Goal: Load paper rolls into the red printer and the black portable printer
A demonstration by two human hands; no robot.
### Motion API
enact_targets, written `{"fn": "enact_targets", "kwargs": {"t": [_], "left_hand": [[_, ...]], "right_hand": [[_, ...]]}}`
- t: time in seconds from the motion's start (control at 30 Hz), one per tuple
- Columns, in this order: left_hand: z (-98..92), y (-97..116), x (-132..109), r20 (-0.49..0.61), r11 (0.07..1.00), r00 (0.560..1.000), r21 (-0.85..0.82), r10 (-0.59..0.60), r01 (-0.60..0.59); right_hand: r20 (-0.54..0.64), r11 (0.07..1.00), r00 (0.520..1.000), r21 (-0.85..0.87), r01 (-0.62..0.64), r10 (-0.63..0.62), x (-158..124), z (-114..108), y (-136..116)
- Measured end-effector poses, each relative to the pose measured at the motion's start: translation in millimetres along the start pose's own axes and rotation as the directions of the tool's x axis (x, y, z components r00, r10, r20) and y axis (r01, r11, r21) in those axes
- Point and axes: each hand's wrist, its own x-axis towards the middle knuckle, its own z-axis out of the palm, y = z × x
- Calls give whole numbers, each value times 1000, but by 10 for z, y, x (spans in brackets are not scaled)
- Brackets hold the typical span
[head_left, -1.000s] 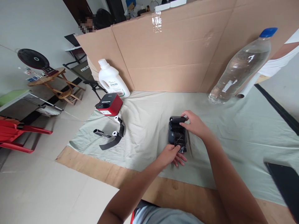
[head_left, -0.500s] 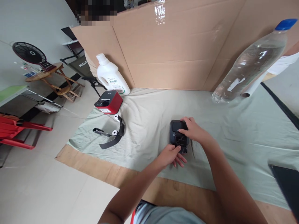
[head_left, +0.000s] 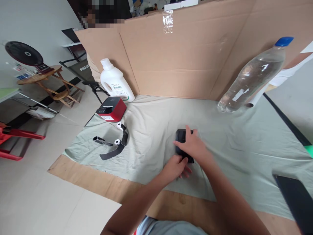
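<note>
A small black device (head_left: 181, 136) lies on the pale green cloth (head_left: 151, 130) in the middle of the table. My right hand (head_left: 192, 145) lies over its top, fingers curled around it, and hides most of it. My left hand (head_left: 176, 166) rests at the device's near end, fingers bent against it and the cloth.
A red and black box-shaped device (head_left: 111, 108), two small white rolls and a black strap (head_left: 114, 150) lie at the left. A white jug (head_left: 114, 81) and a clear bottle (head_left: 251, 76) stand against the cardboard wall (head_left: 186, 55). A dark flat object (head_left: 294, 195) lies at the right edge.
The black device stood open with my right hand at its far end. Its lid came down, and my right hand now covers its top. My left hand stayed at the near end.
</note>
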Motion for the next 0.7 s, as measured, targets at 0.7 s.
{"fn": "enact_targets", "kwargs": {"t": [0.7], "left_hand": [[-375, 327, -511, 90, 899, 915, 169, 394, -404]], "right_hand": [[-481, 952, 823, 103, -287, 300, 423, -645, 2026]]}}
